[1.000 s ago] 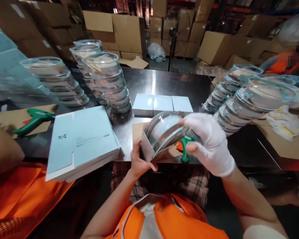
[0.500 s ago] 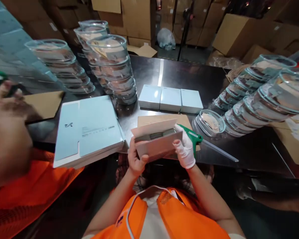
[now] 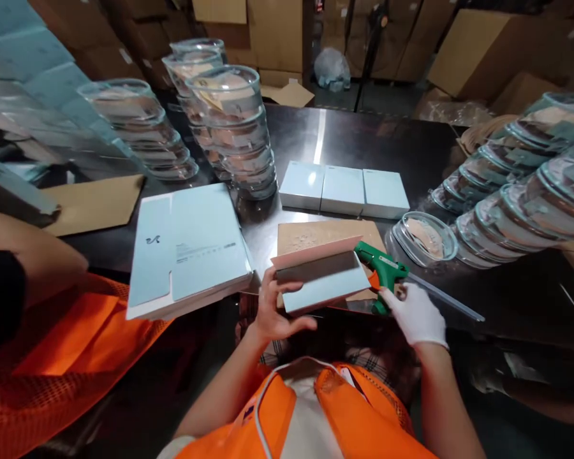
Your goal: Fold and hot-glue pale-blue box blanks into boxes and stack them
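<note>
My loosely spread left hand (image 3: 278, 309) touches the white box (image 3: 328, 285) at the edge of the table (image 3: 387, 140); my gloved right hand (image 3: 417, 313) touches the green glue gun (image 3: 387, 272), grip unclear. Bumping the gun could tip the box.

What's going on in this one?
A person at a dark table has their bare left hand spread at the left end of a small white box, its flap raised. Their gloved right hand is at the handle of a green glue gun; how firmly it grips is unclear. Beyond, three closed white boxes sit in a row, with stacked glass dishes to either side.
</note>
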Tool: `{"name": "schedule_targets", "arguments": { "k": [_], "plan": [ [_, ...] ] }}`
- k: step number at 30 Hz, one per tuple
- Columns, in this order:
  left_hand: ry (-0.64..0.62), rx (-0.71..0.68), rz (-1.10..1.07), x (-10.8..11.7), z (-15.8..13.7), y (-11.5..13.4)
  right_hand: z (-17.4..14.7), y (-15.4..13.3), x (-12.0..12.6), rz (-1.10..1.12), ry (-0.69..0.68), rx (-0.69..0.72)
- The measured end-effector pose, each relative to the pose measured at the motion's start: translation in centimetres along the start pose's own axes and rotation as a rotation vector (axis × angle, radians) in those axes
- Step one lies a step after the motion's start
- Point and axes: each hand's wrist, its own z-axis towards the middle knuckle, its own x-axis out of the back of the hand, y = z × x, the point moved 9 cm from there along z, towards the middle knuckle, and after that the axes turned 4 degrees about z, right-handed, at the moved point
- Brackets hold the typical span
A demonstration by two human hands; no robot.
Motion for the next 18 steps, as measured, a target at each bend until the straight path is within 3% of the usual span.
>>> {"name": "schedule_targets", "arguments": {
  "k": [2,5,8,10,14,16,18],
  "plan": [
    [0.018,-0.025,-0.032,-0.4,0.4,0.5,0.4,0.2,-1.6,0.076,-0.082,-0.05],
    [0.095,-0.076,-0.109,0.0,1.6,1.7,1.1,0.4,-2.4,0.491,-0.058,-0.124],
    [0.184,-0.078,-0.112,1.8,2.5,2.9,1.0,0.4,-2.4,0.783,-0.055,-0.119],
    [0.163,-0.047,-0.114,2.6,2.6,3.5,0.0,0.5,-1.5,0.874,0.003,-0.092],
    [0.056,0.081,-0.181,2.0,2.5,3.8,-3.6,-0.4,1.4,1.191,0.232,0.079],
    [0.078,0.148,-0.196,1.7,2.4,3.7,-5.4,-1.9,1.7,1.247,0.136,0.212],
    [0.095,0.187,-0.193,1.4,2.5,3.9,-6.9,-3.0,1.4,1.161,-0.018,0.325]
  ]
}}
